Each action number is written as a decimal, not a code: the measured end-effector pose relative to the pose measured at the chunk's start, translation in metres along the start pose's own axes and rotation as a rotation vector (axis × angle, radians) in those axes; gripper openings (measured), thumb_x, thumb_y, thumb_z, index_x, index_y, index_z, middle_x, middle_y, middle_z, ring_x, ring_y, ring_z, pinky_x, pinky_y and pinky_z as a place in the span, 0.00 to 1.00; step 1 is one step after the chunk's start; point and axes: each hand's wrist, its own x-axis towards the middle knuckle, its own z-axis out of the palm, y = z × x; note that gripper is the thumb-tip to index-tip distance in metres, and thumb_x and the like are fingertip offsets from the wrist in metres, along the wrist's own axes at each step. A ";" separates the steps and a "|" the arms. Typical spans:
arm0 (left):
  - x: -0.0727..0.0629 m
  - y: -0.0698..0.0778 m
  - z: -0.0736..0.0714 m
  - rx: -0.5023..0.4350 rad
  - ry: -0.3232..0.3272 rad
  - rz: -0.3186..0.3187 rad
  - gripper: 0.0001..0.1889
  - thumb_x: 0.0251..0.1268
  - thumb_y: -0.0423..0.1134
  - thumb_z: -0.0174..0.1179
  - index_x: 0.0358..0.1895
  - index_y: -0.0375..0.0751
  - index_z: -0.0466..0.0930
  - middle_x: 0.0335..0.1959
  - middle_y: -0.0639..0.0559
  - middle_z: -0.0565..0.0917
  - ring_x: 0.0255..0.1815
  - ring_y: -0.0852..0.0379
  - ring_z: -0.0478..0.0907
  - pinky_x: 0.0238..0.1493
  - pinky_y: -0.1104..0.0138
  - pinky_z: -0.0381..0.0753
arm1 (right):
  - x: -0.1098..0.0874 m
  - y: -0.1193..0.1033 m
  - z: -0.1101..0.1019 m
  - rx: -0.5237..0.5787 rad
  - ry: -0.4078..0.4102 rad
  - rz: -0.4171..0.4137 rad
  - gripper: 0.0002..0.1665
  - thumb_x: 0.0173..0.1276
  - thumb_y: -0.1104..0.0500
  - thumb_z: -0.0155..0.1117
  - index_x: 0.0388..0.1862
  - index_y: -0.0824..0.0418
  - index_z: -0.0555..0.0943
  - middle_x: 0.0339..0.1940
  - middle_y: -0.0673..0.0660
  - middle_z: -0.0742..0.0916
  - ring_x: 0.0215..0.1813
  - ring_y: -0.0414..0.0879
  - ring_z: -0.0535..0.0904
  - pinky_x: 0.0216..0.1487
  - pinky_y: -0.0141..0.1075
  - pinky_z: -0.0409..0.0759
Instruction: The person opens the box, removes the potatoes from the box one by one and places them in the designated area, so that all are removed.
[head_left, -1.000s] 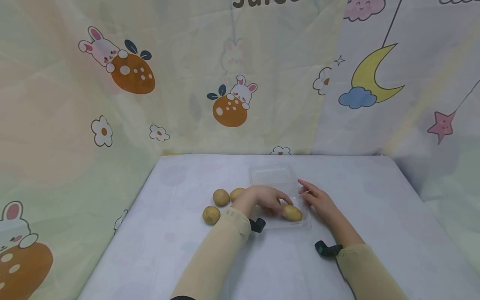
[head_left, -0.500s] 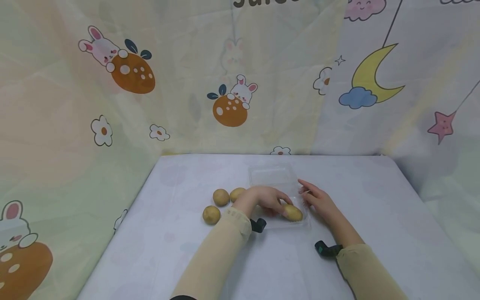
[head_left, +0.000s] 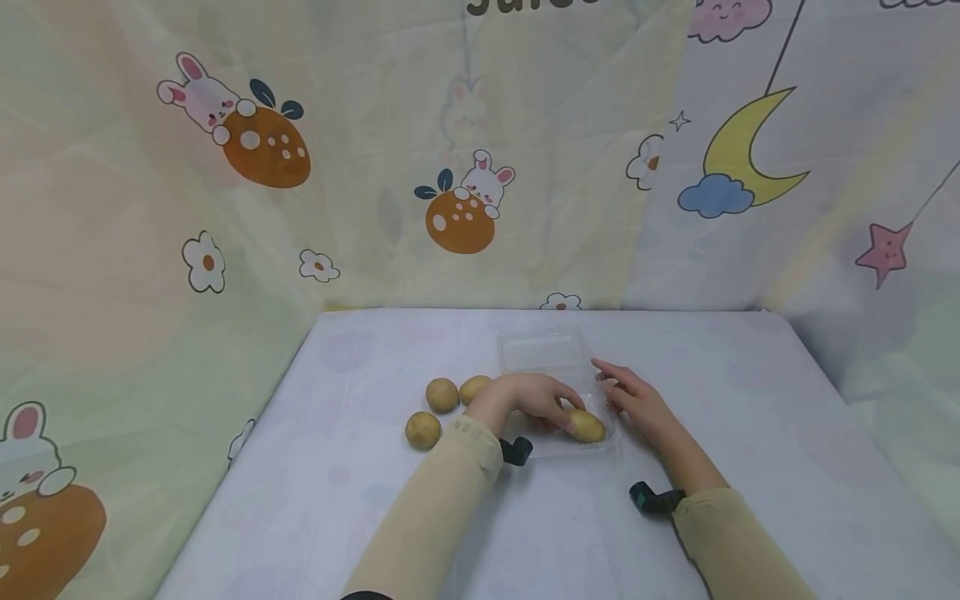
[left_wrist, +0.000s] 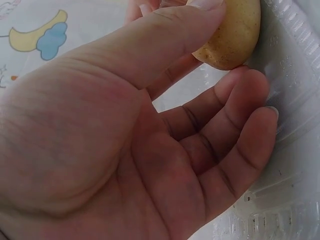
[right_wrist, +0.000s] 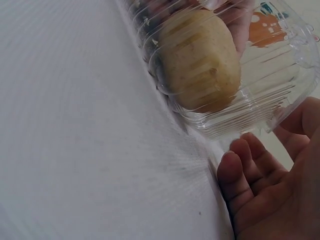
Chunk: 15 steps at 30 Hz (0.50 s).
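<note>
An oval yellow potato (head_left: 587, 427) lies at the right end of a clear plastic clamshell container (head_left: 551, 451), whose lid (head_left: 543, 350) is folded back. My left hand (head_left: 536, 396) reaches over the container and grips the potato's left end between thumb and fingers. In the left wrist view, the thumb (left_wrist: 185, 25) presses on the potato (left_wrist: 234, 37), and the other fingers curve beside the container's ribbed wall. My right hand (head_left: 637, 404) is at the container's right side, its fingers loosely bent. In the right wrist view, its fingertips (right_wrist: 240, 145) are right at the container's edge.
Two round potatoes (head_left: 442, 395) (head_left: 423, 431) and a partly hidden one (head_left: 474, 388) lie left of the container on the white cloth-covered table (head_left: 375, 500). A printed curtain (head_left: 360, 167) stands behind the table. Each wrist wears a small black camera (head_left: 654, 498).
My left hand and the potato have shifted very slightly to the right. My right hand's fingertips have moved a little left, towards the container.
</note>
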 end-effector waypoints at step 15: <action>0.001 -0.001 -0.001 0.046 0.029 0.018 0.22 0.59 0.51 0.70 0.58 0.59 0.80 0.40 0.56 0.84 0.36 0.59 0.80 0.39 0.67 0.80 | 0.000 -0.002 0.001 -0.057 -0.033 -0.026 0.26 0.79 0.56 0.50 0.74 0.45 0.68 0.64 0.58 0.81 0.40 0.42 0.76 0.42 0.31 0.76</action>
